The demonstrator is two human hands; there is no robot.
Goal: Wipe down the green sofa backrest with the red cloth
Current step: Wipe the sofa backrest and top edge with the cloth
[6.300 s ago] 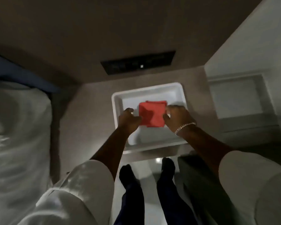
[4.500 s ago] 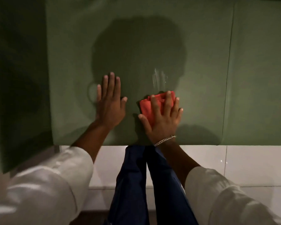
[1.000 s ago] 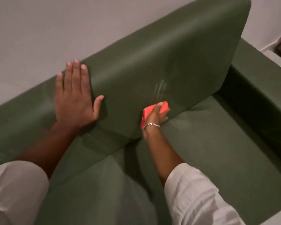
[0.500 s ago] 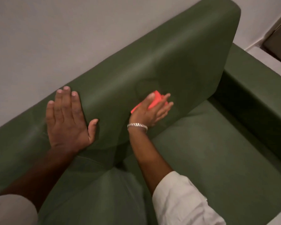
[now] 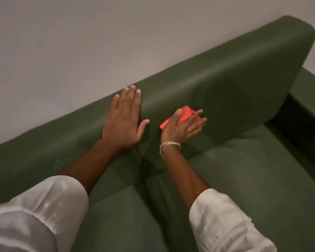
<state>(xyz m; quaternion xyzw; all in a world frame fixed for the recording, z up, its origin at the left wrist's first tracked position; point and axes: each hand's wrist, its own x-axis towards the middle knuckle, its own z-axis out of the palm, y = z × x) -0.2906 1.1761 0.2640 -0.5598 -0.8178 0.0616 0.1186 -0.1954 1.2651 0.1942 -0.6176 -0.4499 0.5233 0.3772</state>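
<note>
The green sofa backrest (image 5: 244, 77) runs diagonally from lower left to upper right, against a pale wall. My right hand (image 5: 182, 128) presses the bunched red cloth (image 5: 186, 113) flat against the backrest's front face, near its lower middle; most of the cloth is hidden under my fingers. My left hand (image 5: 125, 119) lies flat with fingers spread on the backrest just left of the cloth, its fingertips reaching the top edge. A silver bracelet sits on my right wrist.
The green seat cushions (image 5: 253, 179) fill the lower part of the view, with a seam between them below my hands. A green armrest (image 5: 309, 99) closes the sofa at the right. The pale wall (image 5: 98, 42) stands directly behind the backrest.
My right hand has slid the red cloth up the backrest from near the seat crease to its mid-face. My left hand stays flat on the backrest, now close beside the cloth.
</note>
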